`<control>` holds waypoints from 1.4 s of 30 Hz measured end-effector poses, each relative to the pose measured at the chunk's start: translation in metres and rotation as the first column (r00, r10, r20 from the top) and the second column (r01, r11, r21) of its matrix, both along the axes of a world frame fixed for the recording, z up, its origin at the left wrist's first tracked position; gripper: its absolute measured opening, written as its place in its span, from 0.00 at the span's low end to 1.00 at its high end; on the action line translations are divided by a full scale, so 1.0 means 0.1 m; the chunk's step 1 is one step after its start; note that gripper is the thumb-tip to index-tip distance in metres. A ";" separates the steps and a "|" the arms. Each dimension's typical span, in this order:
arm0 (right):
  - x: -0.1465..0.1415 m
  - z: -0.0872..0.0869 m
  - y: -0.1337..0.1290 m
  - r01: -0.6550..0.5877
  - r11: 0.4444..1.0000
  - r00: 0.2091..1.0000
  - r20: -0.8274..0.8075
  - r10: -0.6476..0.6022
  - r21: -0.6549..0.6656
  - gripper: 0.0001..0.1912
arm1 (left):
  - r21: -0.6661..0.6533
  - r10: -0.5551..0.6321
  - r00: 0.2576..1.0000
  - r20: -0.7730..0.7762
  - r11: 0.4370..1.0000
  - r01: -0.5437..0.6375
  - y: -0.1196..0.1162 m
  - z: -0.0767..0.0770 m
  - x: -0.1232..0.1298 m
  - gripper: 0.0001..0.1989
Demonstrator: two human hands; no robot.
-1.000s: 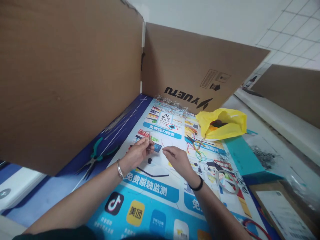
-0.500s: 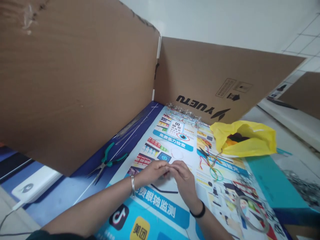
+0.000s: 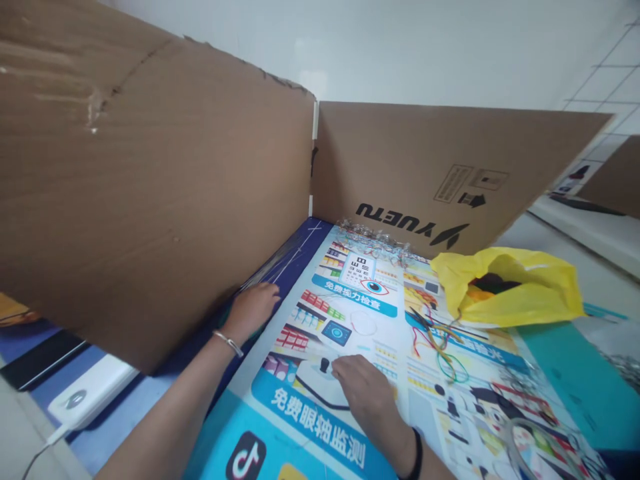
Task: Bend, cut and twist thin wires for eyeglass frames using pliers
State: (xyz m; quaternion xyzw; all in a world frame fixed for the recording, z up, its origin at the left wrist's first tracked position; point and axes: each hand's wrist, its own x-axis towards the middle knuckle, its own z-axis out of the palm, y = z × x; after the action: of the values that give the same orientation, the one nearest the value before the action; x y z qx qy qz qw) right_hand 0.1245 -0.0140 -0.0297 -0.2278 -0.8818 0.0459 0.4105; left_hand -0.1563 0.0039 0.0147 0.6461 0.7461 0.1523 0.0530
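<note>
L hand (image 3: 253,312) low beside the cardboard panel (image 3: 150,187), near the thin wires (image 3: 275,259) on the blue strip (image 3: 306,257); fingers bent, grip contents n/a (can't tell). R hand (image 3: 367,387) over the poster (image 3: 260,410), fingers curled narrow; whether it holds anything, can't tell. Step in hand, prob.: picking up a wire. Next move calls for a fine pinch, 1 strand only, w/o dragging its neighbours.

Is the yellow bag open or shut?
Open: the yellow bag gapes at its mouth, showing dark and orange contents inside.
</note>
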 end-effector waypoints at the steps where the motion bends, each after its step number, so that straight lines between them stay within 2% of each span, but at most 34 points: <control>1: -0.01 0.00 -0.01 -0.015 1.000 1.000 0.002 0.015 0.002 0.12 | -0.021 0.087 0.994 -0.067 0.996 -0.089 0.01 0.00 -0.14 0.11; 3: -0.02 0.01 -0.02 -0.037 0.999 0.999 -0.013 0.037 -0.002 0.13 | -0.044 0.174 0.974 -0.147 0.982 -0.182 0.04 -0.03 -0.35 0.13; 6: -0.03 0.03 -0.01 -0.027 1.000 0.999 -0.046 0.026 -0.017 0.12 | -0.077 0.190 0.966 -0.175 0.976 -0.206 0.07 -0.13 -0.48 0.12; 10: -0.02 0.05 0.00 0.007 1.000 0.999 -0.037 -0.007 -0.017 0.10 | -0.081 0.181 0.963 -0.202 0.976 -0.201 0.11 -0.23 -0.46 0.12; 14: -0.02 0.08 -0.01 0.010 1.000 1.000 -0.009 -0.010 -0.002 0.10 | -0.049 0.177 0.956 -0.234 0.980 -0.193 0.12 -0.23 -0.43 0.12; 20: -0.01 0.09 -0.02 0.018 0.999 1.000 0.013 -0.018 0.043 0.10 | -0.073 0.195 0.947 -0.255 0.973 -0.220 0.16 -0.23 -0.40 0.16; 24: -0.01 0.06 -0.04 0.018 1.000 1.000 -0.002 -0.018 0.017 0.10 | -0.074 0.220 0.942 -0.252 0.967 -0.246 0.17 -0.25 -0.38 0.17; 32: -0.02 0.06 -0.01 0.018 0.999 1.000 -0.010 -0.017 0.034 0.10 | -0.038 0.219 0.965 -0.146 0.973 -0.227 0.15 -0.20 -0.50 0.13; 42: 0.00 0.07 -0.03 0.002 1.000 1.000 0.017 -0.002 -0.005 0.09 | -0.007 0.193 0.974 0.122 0.981 -0.193 0.26 -0.39 -0.60 0.10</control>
State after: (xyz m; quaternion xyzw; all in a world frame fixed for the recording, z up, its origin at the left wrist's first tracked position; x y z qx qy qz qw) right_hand 0.1243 -0.0173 -0.0232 -0.2299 -0.8849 0.0456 0.4025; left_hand -0.2165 0.0303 -0.0246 0.5601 0.8003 0.1976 0.0820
